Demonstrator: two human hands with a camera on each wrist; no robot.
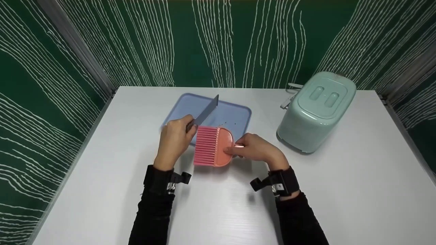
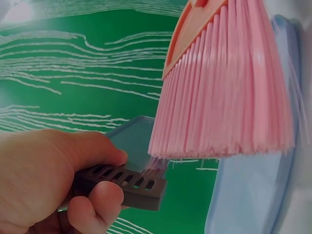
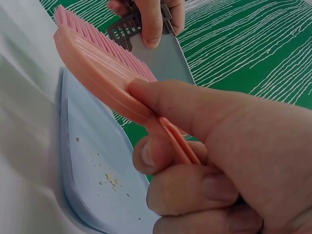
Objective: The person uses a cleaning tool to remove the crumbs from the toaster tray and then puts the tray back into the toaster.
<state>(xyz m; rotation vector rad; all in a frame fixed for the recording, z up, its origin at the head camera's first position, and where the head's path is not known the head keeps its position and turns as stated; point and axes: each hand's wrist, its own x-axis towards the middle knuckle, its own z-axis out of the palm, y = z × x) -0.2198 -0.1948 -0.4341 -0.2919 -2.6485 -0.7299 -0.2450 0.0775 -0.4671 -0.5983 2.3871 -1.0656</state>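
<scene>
My left hand (image 1: 175,137) pinches a toaster crumb tray (image 1: 207,111), a thin grey panel with a dark slotted end (image 2: 141,190), tilted up over a blue tray (image 1: 238,117). The thumb lies on the slotted end, with fingers curled below it. In my right hand (image 1: 257,148) is a small brush (image 1: 223,149) with pink bristles and an orange body; the thumb presses on the body while the fingers curl round its handle. The bristles point left, close to the crumb tray's slotted end. Crumbs (image 3: 112,180) lie scattered on the blue tray.
A mint-green toaster (image 1: 315,112) stands at the back right of the white table (image 1: 218,217), its cord and plug (image 1: 287,100) beside it. Behind the table rises a green wall (image 1: 190,44) with white wavy lines.
</scene>
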